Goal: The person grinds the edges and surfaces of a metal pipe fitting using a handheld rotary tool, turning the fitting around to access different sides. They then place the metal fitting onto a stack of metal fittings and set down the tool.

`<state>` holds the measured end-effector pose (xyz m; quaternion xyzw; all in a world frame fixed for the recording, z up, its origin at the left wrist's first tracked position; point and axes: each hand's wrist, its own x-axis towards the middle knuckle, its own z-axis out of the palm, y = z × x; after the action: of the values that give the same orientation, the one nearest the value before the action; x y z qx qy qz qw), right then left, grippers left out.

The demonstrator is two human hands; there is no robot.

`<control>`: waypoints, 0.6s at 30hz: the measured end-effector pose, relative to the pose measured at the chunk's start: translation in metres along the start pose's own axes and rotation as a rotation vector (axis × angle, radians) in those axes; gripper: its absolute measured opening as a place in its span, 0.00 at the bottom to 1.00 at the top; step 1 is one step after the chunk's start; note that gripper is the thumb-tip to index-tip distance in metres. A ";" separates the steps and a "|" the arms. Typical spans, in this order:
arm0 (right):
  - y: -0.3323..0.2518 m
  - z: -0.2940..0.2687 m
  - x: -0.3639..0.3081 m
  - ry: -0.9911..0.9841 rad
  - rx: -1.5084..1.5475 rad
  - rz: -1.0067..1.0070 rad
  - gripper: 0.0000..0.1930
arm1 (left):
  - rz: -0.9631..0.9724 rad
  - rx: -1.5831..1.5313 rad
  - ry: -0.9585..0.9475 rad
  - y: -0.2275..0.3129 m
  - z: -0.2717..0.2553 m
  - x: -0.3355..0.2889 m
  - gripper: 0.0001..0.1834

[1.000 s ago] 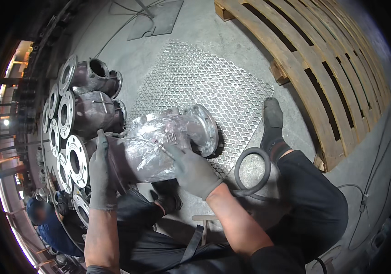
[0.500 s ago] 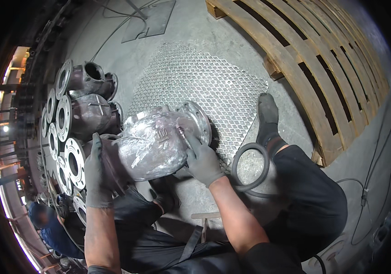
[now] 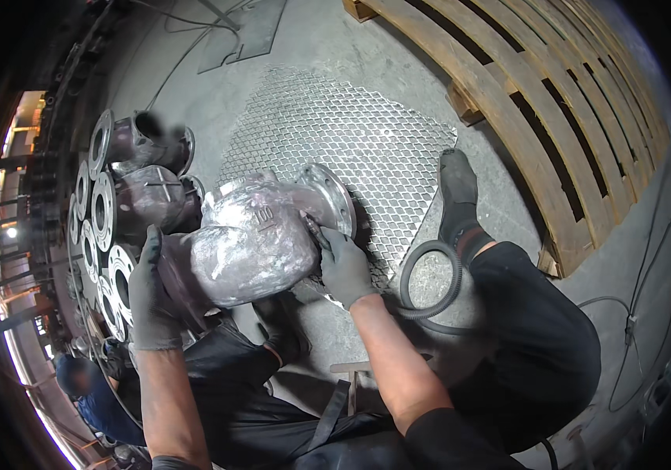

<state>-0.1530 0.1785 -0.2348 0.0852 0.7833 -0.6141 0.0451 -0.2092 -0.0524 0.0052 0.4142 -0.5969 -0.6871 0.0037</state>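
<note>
A cast metal valve body (image 3: 253,243), purplish-grey with bright scuffed patches, raised markings and a round flange at its right end, lies before me. My left hand (image 3: 153,301), in a grey glove, grips its left end from the side, thumb pointing up. My gloved right hand (image 3: 345,266) is closed around a slim dark pencil-like tool (image 3: 313,227). Its tip rests at the neck beside the right flange. The fingers hide most of the tool, so its exact kind does not show.
Several similar flanged castings (image 3: 147,196) are stacked at the left. Expanded metal mesh (image 3: 382,157) lies beneath and beyond the valve body. A coiled black hose (image 3: 454,286) sits by my right foot. A wooden pallet (image 3: 539,102) stands at the right. Another person (image 3: 100,399) is at the lower left.
The valve body appears slightly turned and sits a little farther left, with both hands following. The right hand keeps the tool at the neck. The whole view has also shifted slightly.
</note>
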 end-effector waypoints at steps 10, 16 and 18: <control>0.006 0.012 0.000 0.031 -0.033 0.122 0.20 | 0.065 0.035 -0.062 0.002 -0.025 0.026 0.17; -0.010 -0.009 0.004 -0.115 -0.058 0.227 0.21 | 0.061 0.024 -0.012 0.002 -0.010 0.013 0.17; -0.017 -0.012 0.005 -0.167 -0.086 0.056 0.22 | 0.044 -0.023 -0.051 0.001 -0.015 0.016 0.18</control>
<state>-0.1605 0.1867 -0.2164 0.0537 0.7996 -0.5836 0.1311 -0.2120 -0.0730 -0.0021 0.3832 -0.5980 -0.7039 0.0085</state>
